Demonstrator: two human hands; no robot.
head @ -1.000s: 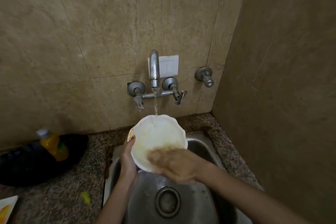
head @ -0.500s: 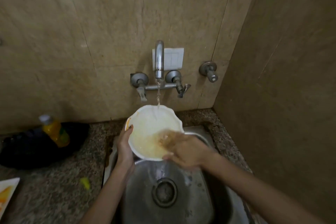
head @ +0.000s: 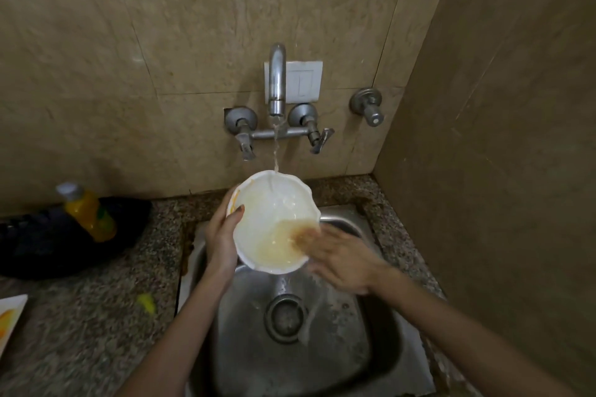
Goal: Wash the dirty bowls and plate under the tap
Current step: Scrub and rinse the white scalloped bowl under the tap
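A white scalloped bowl (head: 272, 213) with orange residue is held tilted over the steel sink (head: 371, 332). Water runs from the wall tap (head: 276, 80) onto the bowl's far rim. My left hand (head: 222, 235) grips the bowl's left edge, thumb inside the rim. My right hand (head: 342, 259) is blurred; its fingertips rub the inside of the bowl at the lower right, where brownish water pools. A thin stream spills from the bowl toward the drain (head: 285, 316). A white plate (head: 11, 313) with an orange smear shows at the far left edge.
A yellow bottle (head: 87, 211) lies in a black pan (head: 64, 245) on the granite counter (head: 96, 316) at left. A yellow scrap (head: 146, 302) sits beside the sink. A tiled wall closes the right side. A separate valve (head: 369, 105) sticks out right of the tap.
The bowl has tipped more to the right and dirty water now pours out. My right hand slid from the bowl's lower middle to its lower right edge. The view has shifted downward.
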